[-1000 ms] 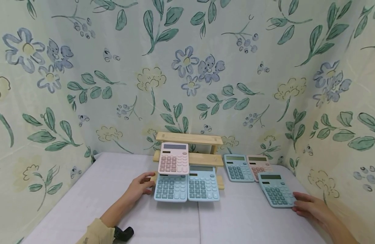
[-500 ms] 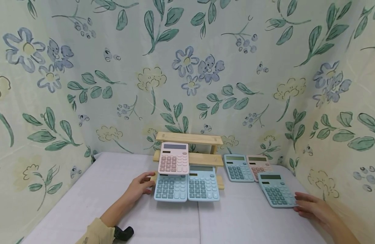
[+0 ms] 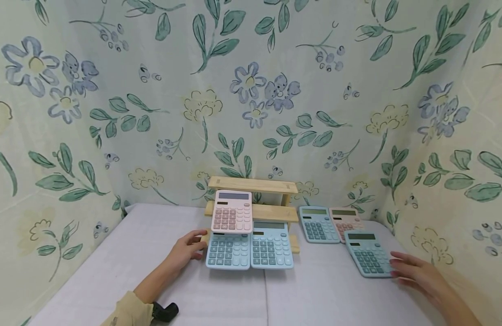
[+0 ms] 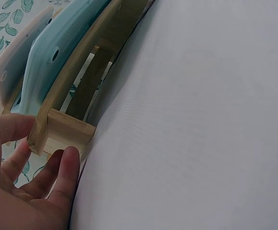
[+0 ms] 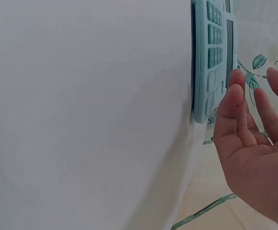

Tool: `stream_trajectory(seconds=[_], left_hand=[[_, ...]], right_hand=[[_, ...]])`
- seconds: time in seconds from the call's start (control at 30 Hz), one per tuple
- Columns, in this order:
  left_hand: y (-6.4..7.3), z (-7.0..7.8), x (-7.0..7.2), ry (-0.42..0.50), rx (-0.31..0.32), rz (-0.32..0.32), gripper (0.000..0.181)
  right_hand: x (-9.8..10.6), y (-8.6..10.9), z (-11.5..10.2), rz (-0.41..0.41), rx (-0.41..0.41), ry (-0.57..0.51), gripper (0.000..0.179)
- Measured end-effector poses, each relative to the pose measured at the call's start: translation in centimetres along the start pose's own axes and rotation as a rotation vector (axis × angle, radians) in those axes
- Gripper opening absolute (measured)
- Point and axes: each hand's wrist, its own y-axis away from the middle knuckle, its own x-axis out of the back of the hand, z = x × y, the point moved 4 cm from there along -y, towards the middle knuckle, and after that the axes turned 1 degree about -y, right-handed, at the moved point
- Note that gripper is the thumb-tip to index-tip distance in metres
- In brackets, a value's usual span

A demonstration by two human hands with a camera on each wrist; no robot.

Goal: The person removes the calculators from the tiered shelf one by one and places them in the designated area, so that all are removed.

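My left hand (image 3: pixel 186 248) holds the lower left end of a tiered wooden stand (image 3: pixel 253 184); in the left wrist view the rail's end (image 4: pixel 39 132) lies between its digits. A pink calculator (image 3: pixel 232 216) leans on the stand's upper tier, overlapping one of two light blue calculators (image 3: pixel 271 246) below. At the right, my right hand (image 3: pixel 420 277) has its fingers loosely extended at the right edge of another blue calculator (image 3: pixel 369 256) on the table. The right wrist view shows those fingertips (image 5: pixel 235 93) beside the calculator's corner (image 5: pixel 203 112), gripping nothing.
Behind the right-hand blue calculator lie one more blue calculator (image 3: pixel 318 226) and a pink one (image 3: pixel 345 219), side by side. A white cloth (image 3: pixel 316 290) covers the table. Flower-patterned curtains (image 3: pixel 153 90) enclose the back and sides.
My right hand drew slightly off the calculator's edge, then came back left with its fingers raised and more spread. My left hand and the calculators stay in place.
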Motion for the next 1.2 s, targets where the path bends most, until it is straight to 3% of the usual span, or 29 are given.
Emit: stream_trajectory(seconds=[0.63,1.03,1.2], left_hand=[[0.0,0.0,0.1,-0.004,0.004,0.003,0.043],[-0.1,-0.1,0.1,-0.002,-0.007,-0.005,0.042],[-0.1,-0.2,0.1,-0.003,-0.007,-0.010,0.044]], right_hand=[[-5.5,2.2,-5.3,-0.069,0.093,-0.114,0.072],[-8.7,3.2,-7.0,-0.105,0.150,-0.124,0.059],[-9.9,3.6,-7.8,-0.114,0.167,-0.128,0.061]])
